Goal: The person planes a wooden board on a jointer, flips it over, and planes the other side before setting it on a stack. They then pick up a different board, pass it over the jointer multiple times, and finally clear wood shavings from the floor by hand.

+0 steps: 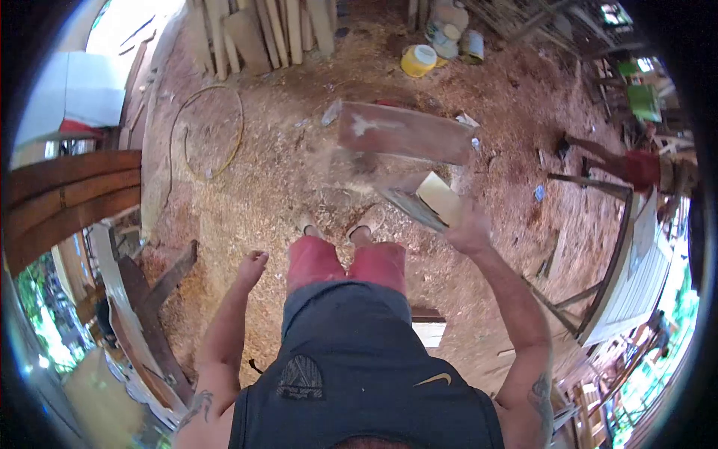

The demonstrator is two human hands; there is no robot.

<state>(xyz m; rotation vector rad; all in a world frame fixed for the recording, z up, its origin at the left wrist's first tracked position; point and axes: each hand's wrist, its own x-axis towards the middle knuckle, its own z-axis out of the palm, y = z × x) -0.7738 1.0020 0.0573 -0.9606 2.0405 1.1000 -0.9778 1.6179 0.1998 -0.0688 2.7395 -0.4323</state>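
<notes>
My right hand (470, 228) is wrapped round the edge of a flat panel (415, 200), blurred by motion, with a pale rectangular piece (439, 197) against it. Exactly how the fingers sit on the panel is hard to make out. My left hand (254, 262) hangs at my left side with its fingers curled in, away from any object. Beyond the panel, a reddish-brown board (406, 133) lies over the shavings-covered ground.
Upright planks (280, 30) stand at the far side, near a yellow bucket (419, 60). A hose (241, 127) loops on the ground at left. Another person (643, 170) is at the right. Stacked boards (75, 198) are at far left.
</notes>
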